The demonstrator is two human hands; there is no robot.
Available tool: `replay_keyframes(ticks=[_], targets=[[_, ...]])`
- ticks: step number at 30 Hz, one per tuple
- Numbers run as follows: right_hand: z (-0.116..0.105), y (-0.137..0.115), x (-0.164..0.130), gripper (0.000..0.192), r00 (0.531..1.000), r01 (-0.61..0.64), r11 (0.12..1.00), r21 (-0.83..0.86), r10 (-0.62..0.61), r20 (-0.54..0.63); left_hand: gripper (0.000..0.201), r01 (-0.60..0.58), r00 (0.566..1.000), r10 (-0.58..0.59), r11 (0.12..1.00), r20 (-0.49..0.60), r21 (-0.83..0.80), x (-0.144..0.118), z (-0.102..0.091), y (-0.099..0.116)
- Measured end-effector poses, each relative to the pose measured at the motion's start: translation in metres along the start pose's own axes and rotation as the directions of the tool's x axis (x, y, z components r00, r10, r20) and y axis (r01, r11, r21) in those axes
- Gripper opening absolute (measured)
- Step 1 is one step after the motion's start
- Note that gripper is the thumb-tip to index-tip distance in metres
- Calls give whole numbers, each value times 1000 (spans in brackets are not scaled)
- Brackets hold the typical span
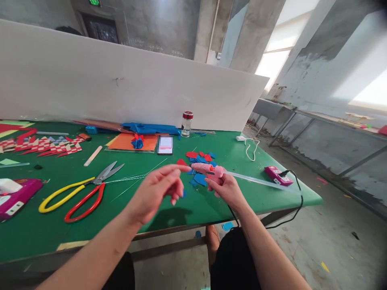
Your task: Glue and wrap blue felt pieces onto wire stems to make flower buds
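The right hand [225, 186], at center frame, has its fingers clamped on a pink glue gun [208, 169]. The gun's nozzle points toward the left of the frame; a clear glue stick [256, 181] projects from its rear toward the right, and a black cord [298, 201] runs off the counter [187, 209] edge. The left hand [160, 189], just left of the gun, is raised above the counter with its fingers loosely curled and apart, the forefinger extended toward the nozzle. A small red petal piece [181, 162] sits at that fingertip; whether it is held cannot be determined.

Behind the hands, red and blue cut pieces [201, 159] lie on the green counter. Left of center lie two pairs of scissors [81, 189], one with yellow handles, one with red. Further back: an orange sheet [127, 141] carrying a blue-and-red paper flower [137, 141], a phone [165, 145], and a jar with a red lid [186, 123]. A pink device [278, 176] lies near the right counter edge.
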State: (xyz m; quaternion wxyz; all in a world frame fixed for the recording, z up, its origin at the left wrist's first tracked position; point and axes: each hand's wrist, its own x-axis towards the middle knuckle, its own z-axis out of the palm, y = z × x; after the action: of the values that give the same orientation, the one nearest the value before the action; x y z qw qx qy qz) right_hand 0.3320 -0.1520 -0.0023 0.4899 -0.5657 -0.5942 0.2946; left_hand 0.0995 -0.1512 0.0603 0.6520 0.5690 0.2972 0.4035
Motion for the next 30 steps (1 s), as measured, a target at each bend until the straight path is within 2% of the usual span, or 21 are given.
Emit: replay_keyframes(ticks=[2,4,8,13,18,23,25,27,30], targets=[[-3,-6,0,37,996,-41,996,77,35,79,32,-87,982,95,995,-165,59,11,-24,3],[-6,-12,-1,44,985,-60,991,120,40,166,33,-98,960,130,986,-247,137,19,-42,1],[-12,-19,-3,45,930,-72,996,53,48,364,35,-58,950,163,930,-266,364,25,-58,-8],[-12,-18,-6,40,852,-43,995,-92,85,517,33,-40,953,161,907,-258,420,25,-63,-11],[-10,-24,-9,37,845,39,996,-86,13,534,30,-22,955,147,902,-259,431,28,-64,-14],[-10,-27,-8,37,883,121,993,-9,-103,458,33,-26,964,137,900,-228,434,29,-63,-17],[-11,-25,-8,35,899,128,992,-6,-113,424,34,-19,970,132,878,-205,479,29,-64,-18],[-11,-22,-9,35,902,88,996,-8,-76,425,33,-13,982,123,804,-146,594,30,-66,-22],[-12,-19,-10,32,897,3,1000,-17,5,441,29,-83,992,122,591,13,802,34,-67,-33]])
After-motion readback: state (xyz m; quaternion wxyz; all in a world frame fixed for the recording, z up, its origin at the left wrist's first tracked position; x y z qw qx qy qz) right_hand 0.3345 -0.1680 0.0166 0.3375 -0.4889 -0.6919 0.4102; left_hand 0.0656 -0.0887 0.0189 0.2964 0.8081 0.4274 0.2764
